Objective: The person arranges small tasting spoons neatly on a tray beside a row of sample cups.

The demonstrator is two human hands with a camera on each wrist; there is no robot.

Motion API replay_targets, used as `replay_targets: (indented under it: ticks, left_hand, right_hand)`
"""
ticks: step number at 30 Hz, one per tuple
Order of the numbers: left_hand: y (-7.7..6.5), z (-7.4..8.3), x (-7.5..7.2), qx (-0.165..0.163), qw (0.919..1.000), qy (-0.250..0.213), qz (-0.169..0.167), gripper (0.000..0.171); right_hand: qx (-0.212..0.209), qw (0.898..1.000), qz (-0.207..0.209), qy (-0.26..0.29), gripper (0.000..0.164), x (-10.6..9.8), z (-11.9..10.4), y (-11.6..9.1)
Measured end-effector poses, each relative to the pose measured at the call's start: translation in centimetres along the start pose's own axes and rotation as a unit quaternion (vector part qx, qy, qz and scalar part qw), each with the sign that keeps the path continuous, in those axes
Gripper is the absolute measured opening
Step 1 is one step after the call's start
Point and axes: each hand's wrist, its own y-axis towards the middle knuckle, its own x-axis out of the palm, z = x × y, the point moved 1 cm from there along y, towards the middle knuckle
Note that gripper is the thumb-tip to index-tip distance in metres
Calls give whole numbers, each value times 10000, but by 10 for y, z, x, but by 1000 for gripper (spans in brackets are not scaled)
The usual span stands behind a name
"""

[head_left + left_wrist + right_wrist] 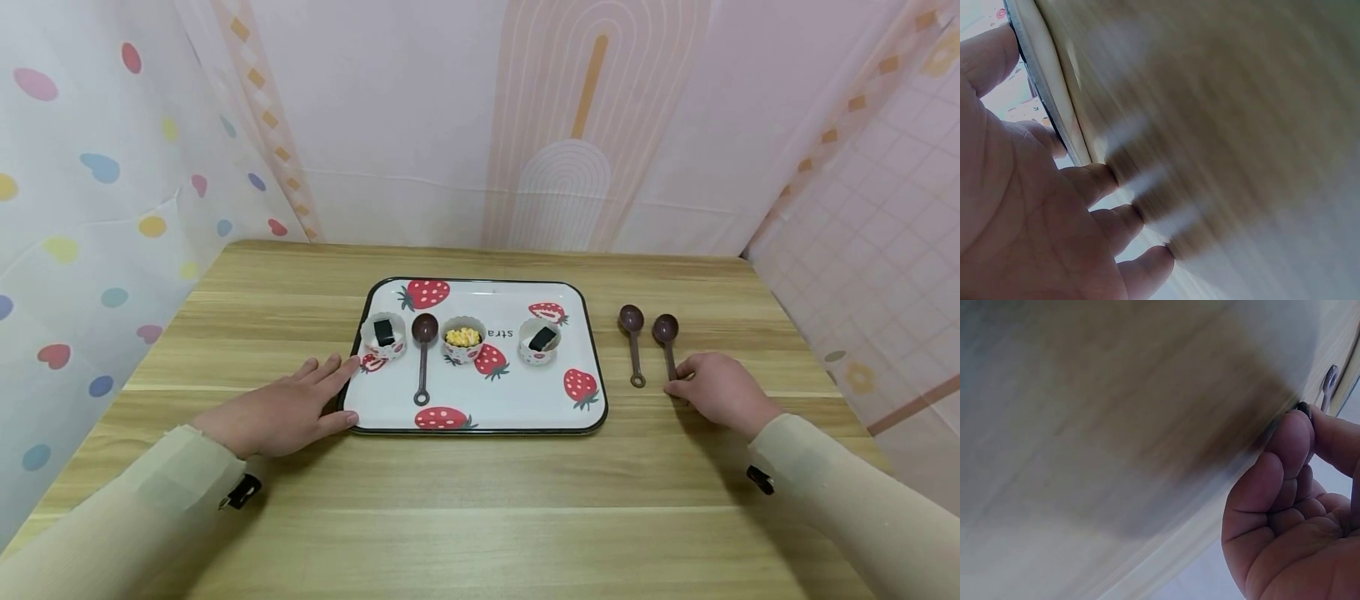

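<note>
Cream sleeves [840,492] occupied the positions nearest the camera, each with a small black fitting [244,492] at the cuff, above a wood-grain counter [480,508]. Of the two hands, the left hand [288,408] was released: its fingers were extended and spread, and the thumb and forefinger touched the adjacent edge of a dark-rimmed, strawberry-print tray [517,406]. This tray lay flat between the hands.

The right hand [720,387] grasped a brown measuring spoon [665,328]. Thumb and forefinger pinched the end of the handle; the bowl extended forward of the fingertips. A second measuring spoon [632,318] lay on the counter, between the right hand and the tray. A third measuring spoon [424,329] was located on the tray, to the right of the left hand's fingertips, with the ring end of its handle toward the person.

Three scalloped cups stood on the tray. The first cup [384,337], just beyond the left forefinger, and the third cup [540,342], on the side toward the right hand, each contained white food with a black strip. The second cup [463,340], between them, contained yellow, crumbly food.
</note>
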Motion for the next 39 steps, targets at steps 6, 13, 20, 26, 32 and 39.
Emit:
replay_targets:
  ticks: [6,13,20,26,32,39]
  left_hand:
    - [0,0,0,21,10000,-7,-3,91]
    - [0,-1,0,31,10000,-6,8,93]
    - [0,-2,0,12,10000,14,-38,94]
    - [0,-1,0,39,10000,-13,8,93]
    - [0,-1,0,36,10000,-25,18,93]
    - [0,-1,0,22,10000,-14,28,93]
  right_hand:
    - [27,9999,6,119,29,0,-1,-1]
    - [-27,9994,328,106,29,1,-2,-1]
    - [-57,9976,632,273,29,1,-7,-3]
    - [-105,9958,800,422,27,3,-10,-3]
    - [-87,9950,823,555,28,4,-13,-3]
    - [-88,9947,779,670,29,4,-19,-3]
